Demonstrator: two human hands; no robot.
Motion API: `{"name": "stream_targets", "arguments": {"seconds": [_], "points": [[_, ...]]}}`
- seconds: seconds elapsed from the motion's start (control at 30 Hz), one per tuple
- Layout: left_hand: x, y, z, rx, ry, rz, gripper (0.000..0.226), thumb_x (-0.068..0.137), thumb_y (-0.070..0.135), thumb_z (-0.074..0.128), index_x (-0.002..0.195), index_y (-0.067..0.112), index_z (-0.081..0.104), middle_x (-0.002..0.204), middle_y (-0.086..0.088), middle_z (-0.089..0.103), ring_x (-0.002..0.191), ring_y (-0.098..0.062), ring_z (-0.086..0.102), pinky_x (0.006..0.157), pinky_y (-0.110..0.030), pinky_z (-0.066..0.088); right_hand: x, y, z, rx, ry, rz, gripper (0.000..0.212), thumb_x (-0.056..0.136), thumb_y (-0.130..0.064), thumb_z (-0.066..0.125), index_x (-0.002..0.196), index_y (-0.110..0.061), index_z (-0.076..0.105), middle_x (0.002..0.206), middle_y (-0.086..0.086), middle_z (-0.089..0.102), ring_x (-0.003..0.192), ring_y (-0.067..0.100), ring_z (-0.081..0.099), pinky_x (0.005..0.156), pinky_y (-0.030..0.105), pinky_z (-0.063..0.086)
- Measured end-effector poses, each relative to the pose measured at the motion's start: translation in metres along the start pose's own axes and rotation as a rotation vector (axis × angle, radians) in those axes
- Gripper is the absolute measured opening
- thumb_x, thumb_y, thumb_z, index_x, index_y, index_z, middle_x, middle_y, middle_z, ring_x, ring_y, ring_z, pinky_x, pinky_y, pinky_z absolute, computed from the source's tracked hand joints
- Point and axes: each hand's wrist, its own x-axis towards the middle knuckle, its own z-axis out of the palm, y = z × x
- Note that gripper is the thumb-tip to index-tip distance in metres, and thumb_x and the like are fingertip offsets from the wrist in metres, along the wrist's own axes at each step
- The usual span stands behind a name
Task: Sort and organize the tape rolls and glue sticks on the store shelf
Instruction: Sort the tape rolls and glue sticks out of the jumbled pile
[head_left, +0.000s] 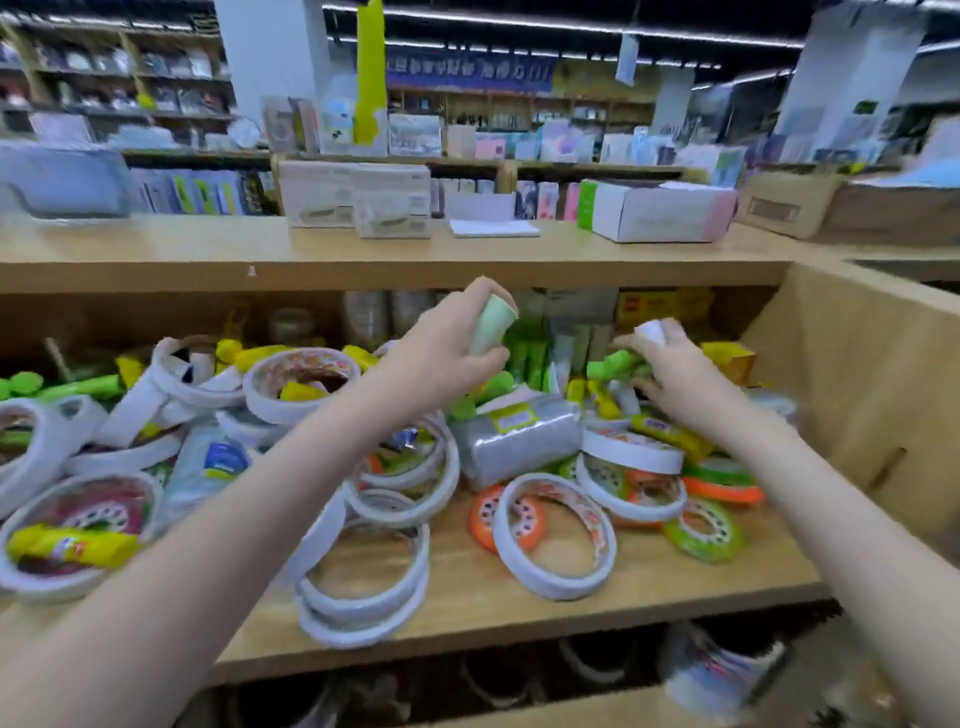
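Wooden shelf (649, 577) was cluttered with white tape rolls (556, 540), orange and green ones at right, glue sticks (670, 434) scattered through the pile. Left hand (452, 345) had its grip closed around a pale green tube (493, 325), raised over the heap. Right hand (675, 369) gripped a white-capped stick (652, 331) near the back. Boxes (660, 210) sat on the top ledge; store aisles behind were blurred.

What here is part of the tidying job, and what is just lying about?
Part of the job:
- white tape rolls
- orange tape roll
- green glue sticks
- pale stick in the left hand
- white-capped stick in the right hand

Lying about:
- boxes on the top shelf
- notepad
- silver packet
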Motion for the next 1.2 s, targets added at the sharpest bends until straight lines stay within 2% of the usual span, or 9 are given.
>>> {"name": "stream_targets", "arguments": {"seconds": [0.17,0.33,0.43,0.53,0.7,0.83,0.97,1.1,1.2], "points": [[0.026,0.007,0.02,0.091,-0.104,-0.008,0.03,0.088,0.013,0.056,0.116,0.015,0.045,0.102,-0.012,0.051,0.074,-0.019,0.044,0.058,-0.028,0.029,0.018,0.017,-0.001,-0.062,-0.062,0.05,0.057,0.09,-0.021,0.057,0.141,-0.019,0.032,0.133,0.02,0.028,0.117,0.036,0.037,0.096,0.035,0.034],[0.041,0.0,0.031,0.072,-0.108,-0.016,0.029,0.088,0.014,0.056,0.115,0.018,0.046,0.099,-0.009,0.052,0.069,-0.012,0.046,0.057,-0.024,0.034,0.003,0.04,-0.008,0.066,0.044,0.114,0.038,0.085,-0.024,0.065,0.119,-0.011,0.056,0.104,0.013,0.054,0.087,0.026,0.053,0.07,0.023,0.034],[0.049,0.0,0.043,0.06,-0.136,0.004,0.029,0.088,0.014,0.057,0.114,0.018,0.046,0.1,-0.009,0.053,0.074,-0.015,0.049,0.057,-0.02,0.035,0.003,0.04,-0.015,0.085,0.001,0.05,0.024,0.087,-0.022,0.062,0.108,-0.011,0.063,0.096,0.009,0.06,0.086,0.022,0.056,0.072,0.025,0.039],[0.058,0.002,0.053,0.07,-0.155,0.013,0.03,0.087,0.014,0.056,0.115,0.018,0.047,0.103,-0.009,0.054,0.081,-0.019,0.049,0.056,-0.021,0.03,-0.006,0.042,-0.024,0.187,0.156,0.01,0.016,0.09,-0.011,0.054,0.102,-0.011,0.066,0.096,0.007,0.061,0.087,0.02,0.056,0.077,0.025,0.039],[0.077,0.017,0.066,0.04,-0.171,0.02,0.038,0.088,0.012,0.056,0.121,0.022,0.04,0.1,-0.004,0.053,0.069,-0.003,0.049,0.053,-0.007,0.037,-0.014,0.053,-0.037,0.408,0.176,0.014,0.022,0.09,-0.009,0.054,0.11,-0.016,0.059,0.096,-0.001,0.06,0.088,0.016,0.056,0.077,0.022,0.039],[0.101,0.026,0.097,0.125,-0.337,0.068,0.053,0.088,0.012,0.058,0.133,0.022,0.032,0.116,-0.001,0.05,0.084,-0.015,0.054,0.067,-0.021,0.043,-0.011,0.065,-0.032,0.46,0.166,0.023,0.025,0.089,-0.009,0.055,0.112,-0.018,0.057,0.101,0.001,0.06,0.089,0.015,0.057,0.076,0.022,0.04],[0.115,0.02,0.12,0.322,-0.386,-0.057,0.061,0.092,0.024,0.057,0.143,0.02,0.025,0.122,-0.011,0.05,0.095,-0.022,0.053,0.073,-0.027,0.041,-0.008,0.071,-0.026,0.436,0.111,-0.012,0.026,0.089,-0.009,0.054,0.114,-0.016,0.056,0.107,0.001,0.057,0.086,0.01,0.055,0.075,0.02,0.036],[0.107,0.019,0.119,0.541,-0.329,0.03,0.056,0.094,0.027,0.054,0.142,0.021,0.027,0.131,-0.011,0.041,0.115,-0.027,0.047,0.086,-0.031,0.039,-0.007,0.069,-0.022,0.443,0.115,-0.055,0.022,0.09,-0.009,0.054,0.11,-0.015,0.059,0.103,0.001,0.055,0.089,0.012,0.056,0.075,0.018,0.038],[0.095,0.015,0.107,0.551,-0.212,0.066,0.044,0.094,0.024,0.053,0.136,0.019,0.04,0.128,-0.007,0.044,0.111,-0.024,0.046,0.085,-0.031,0.038,-0.008,0.067,-0.018,0.447,0.108,-0.09,0.017,0.09,-0.009,0.054,0.104,-0.014,0.062,0.101,-0.001,0.054,0.083,0.009,0.053,0.067,0.011,0.035]]}}
